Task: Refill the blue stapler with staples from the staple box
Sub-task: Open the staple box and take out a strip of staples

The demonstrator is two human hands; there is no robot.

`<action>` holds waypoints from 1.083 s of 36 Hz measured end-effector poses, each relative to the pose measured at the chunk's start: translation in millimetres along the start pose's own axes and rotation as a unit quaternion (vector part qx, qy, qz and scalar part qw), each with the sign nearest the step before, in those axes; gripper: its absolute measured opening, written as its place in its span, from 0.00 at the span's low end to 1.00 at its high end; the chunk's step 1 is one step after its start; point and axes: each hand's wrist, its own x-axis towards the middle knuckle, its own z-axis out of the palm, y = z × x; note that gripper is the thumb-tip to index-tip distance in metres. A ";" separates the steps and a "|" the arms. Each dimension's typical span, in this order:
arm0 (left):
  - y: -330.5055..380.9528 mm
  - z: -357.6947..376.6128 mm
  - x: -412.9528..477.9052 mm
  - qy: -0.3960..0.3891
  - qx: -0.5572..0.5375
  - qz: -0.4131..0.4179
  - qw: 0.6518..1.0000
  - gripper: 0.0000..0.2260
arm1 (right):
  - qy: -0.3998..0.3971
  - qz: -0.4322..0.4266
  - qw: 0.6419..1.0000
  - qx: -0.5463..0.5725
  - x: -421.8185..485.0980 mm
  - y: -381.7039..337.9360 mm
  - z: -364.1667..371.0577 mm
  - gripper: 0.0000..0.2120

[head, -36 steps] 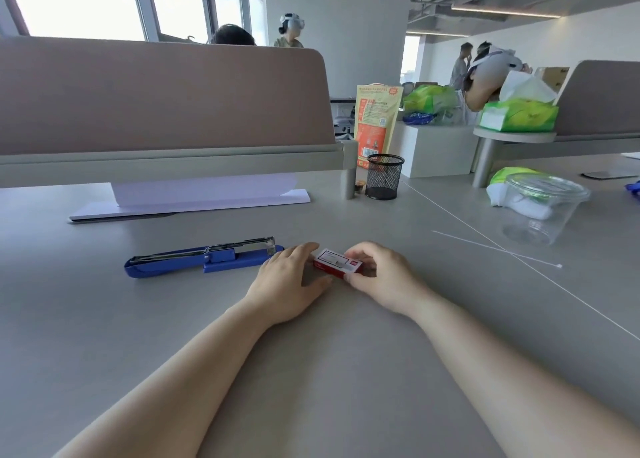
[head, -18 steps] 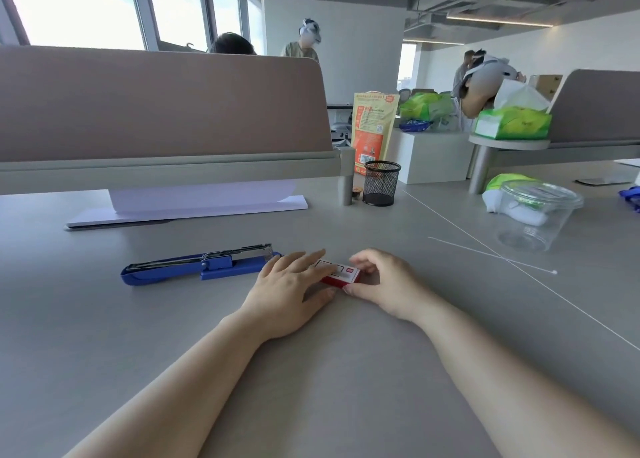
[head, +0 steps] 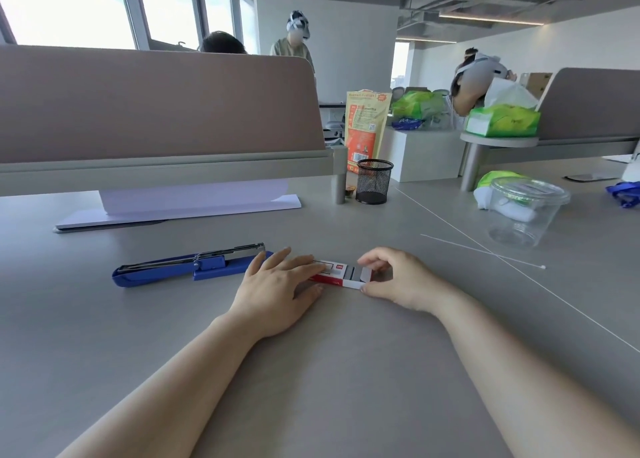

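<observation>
The blue stapler (head: 187, 269) lies opened flat on the grey desk, its metal staple rail facing up. Just right of it sits the small red and white staple box (head: 334, 272). My left hand (head: 277, 288) presses flat on the box's sleeve, fingers over its left end. My right hand (head: 401, 279) pinches the inner tray, which sticks out of the sleeve's right end and shows grey staples (head: 356, 273) inside.
A desk divider (head: 156, 118) with a white stand beneath runs along the back. A black mesh cup (head: 374, 185) and an orange bag stand behind right. A clear lidded tub (head: 526, 211) and a thin white stick (head: 485, 251) lie to the right. People stand beyond.
The box's inner tray has slid out to the right under my right hand, exposing staples. My left hand has spread flatter over the sleeve. The stapler has not moved.
</observation>
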 end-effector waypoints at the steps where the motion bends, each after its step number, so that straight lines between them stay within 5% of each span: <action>1: -0.1 0.0 -0.1 0.002 -0.002 -0.002 1.000 0.22 | -0.002 0.002 1.000 0.003 -0.4 0.3 -0.7 0.19; 22: 1.6 -1.4 -2.8 0.033 -0.023 0.002 0.999 0.18 | 0.010 -0.025 1.000 0.002 -1.0 -4.3 0.2 0.13; 39: 1.2 0.3 -1.6 0.045 -0.033 0.007 0.998 0.18 | 0.028 -0.042 0.993 -0.110 6.8 -9.4 6.1 0.13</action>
